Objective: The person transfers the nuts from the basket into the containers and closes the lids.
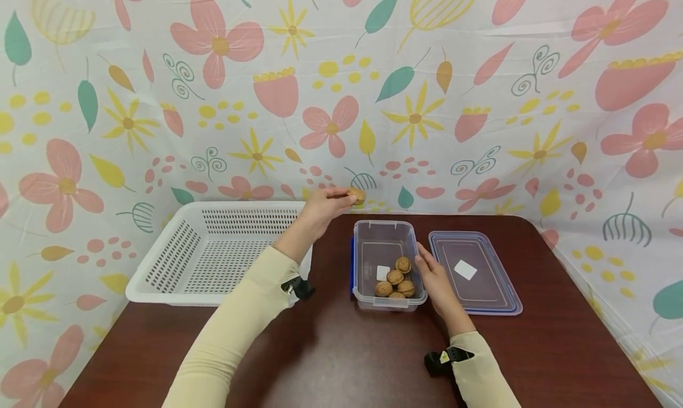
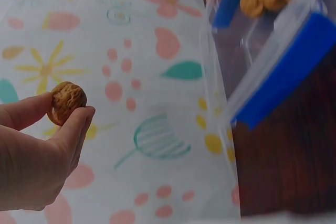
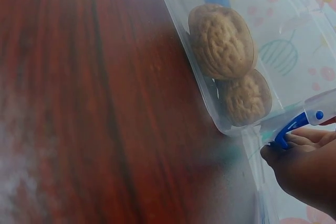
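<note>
My left hand (image 1: pixel 318 209) is raised above the table's back edge, between a white basket and a clear plastic container. It pinches a walnut (image 2: pixel 68 102) between thumb and fingers, clear of both. The clear plastic container (image 1: pixel 373 304) stands lidless on the table, with several walnuts (image 1: pixel 395 277) gathered at its near right and a blue flap on its left side. Against the container's right side my right hand (image 1: pixel 437 283) holds the wall; in the right wrist view its fingers sit at a blue latch (image 3: pixel 299 124), partly hidden.
The white perforated basket (image 1: pixel 155 292) occupies the table's left side, partly behind my left arm. A clear lid with a blue edge (image 1: pixel 491 277) lies flat right of the container. A flowered cloth (image 1: pixel 331 52) hangs behind the dark wooden table (image 1: pixel 341 360).
</note>
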Demonstrator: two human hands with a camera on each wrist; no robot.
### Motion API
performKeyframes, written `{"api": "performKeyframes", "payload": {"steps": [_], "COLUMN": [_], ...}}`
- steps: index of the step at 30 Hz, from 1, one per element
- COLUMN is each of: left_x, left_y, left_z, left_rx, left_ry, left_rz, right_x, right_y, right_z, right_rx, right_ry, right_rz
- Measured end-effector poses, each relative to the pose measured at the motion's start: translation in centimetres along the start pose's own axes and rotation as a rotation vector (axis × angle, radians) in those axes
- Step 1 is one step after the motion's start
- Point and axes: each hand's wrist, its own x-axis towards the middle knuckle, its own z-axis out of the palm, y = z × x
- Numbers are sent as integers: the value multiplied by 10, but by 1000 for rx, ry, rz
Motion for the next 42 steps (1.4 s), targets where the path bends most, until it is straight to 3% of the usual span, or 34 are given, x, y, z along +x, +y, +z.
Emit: {"api": "performKeyframes", "payload": {"steps": [10,19,26,33,38,42], "left_x": [-10,-5,8,18,23,25], "left_y": [-31,-75,-104,-125,-138,-149], "left_z": [40,65,79,92,96,97], "left_rx": [-16,-22,-28,31,66,67], "left_ry": [-1,110,143,195,237,251], "left_rz": [22,18,24,20,33,0], "right_x": [1,0,1,1,2,1], "right_y": [2,0,-1,-3,-1,2], "right_z": [0,0,0,0,0,-1], "right_rx": [-1,2,8,3,-16,-36], "right_ry": [4,-4,-7,3,-3,-6], "right_rz": [5,9,11,-3,5,30]}}
